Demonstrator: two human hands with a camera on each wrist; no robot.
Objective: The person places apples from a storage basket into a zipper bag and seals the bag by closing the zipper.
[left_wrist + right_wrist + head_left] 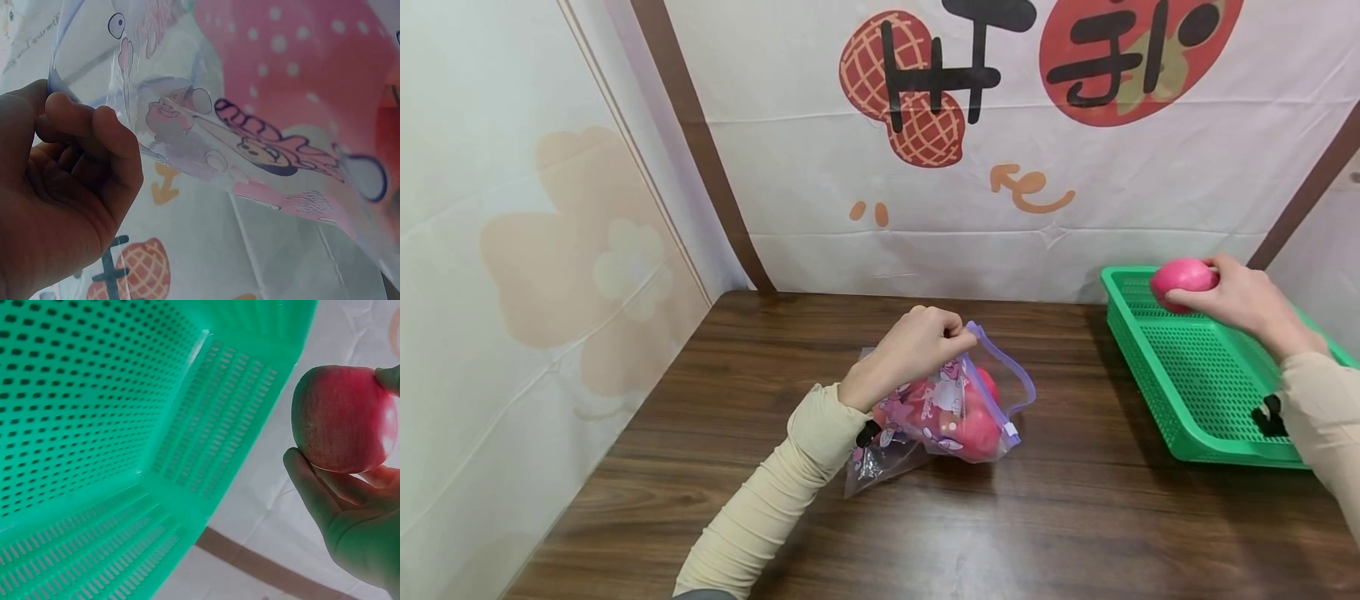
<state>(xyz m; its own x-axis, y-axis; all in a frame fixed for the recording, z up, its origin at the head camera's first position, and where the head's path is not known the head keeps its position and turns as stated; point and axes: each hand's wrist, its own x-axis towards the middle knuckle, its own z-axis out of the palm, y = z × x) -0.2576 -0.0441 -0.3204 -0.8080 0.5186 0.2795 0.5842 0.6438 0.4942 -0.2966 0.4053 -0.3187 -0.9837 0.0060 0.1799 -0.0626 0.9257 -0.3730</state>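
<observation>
Head view gives me the whole layout, so I take the green basket (1195, 392) as my landmark: it sits at the right end of the wooden table (1075, 517), against the printed backdrop. My right hand (1243, 300) is raised over the basket's far left corner with its fingers curled round a red apple (1182, 282); the right wrist view shows that apple (342, 419) cradled between thumb and fingertips, held clear of the perforated green wall (112, 425) and not touching it. Well to the left of the basket, near the middle of the table, my left hand (917, 346) pinches the upper edge of a clear zip bag (958, 412) printed with cartoon figures, keeping its mouth lifted. The left wrist view confirms it: the film (250, 144) is nipped between thumb and bent fingers (94, 134). Through the plastic I can make out more red apples (981, 429) resting in the bag's lower part; I cannot count them with certainty. As I judge it, the work is at an early stage: the part of the basket floor that I can see holds no fruit, one apple is out and poised above it, and the rest are inside the bag.
</observation>
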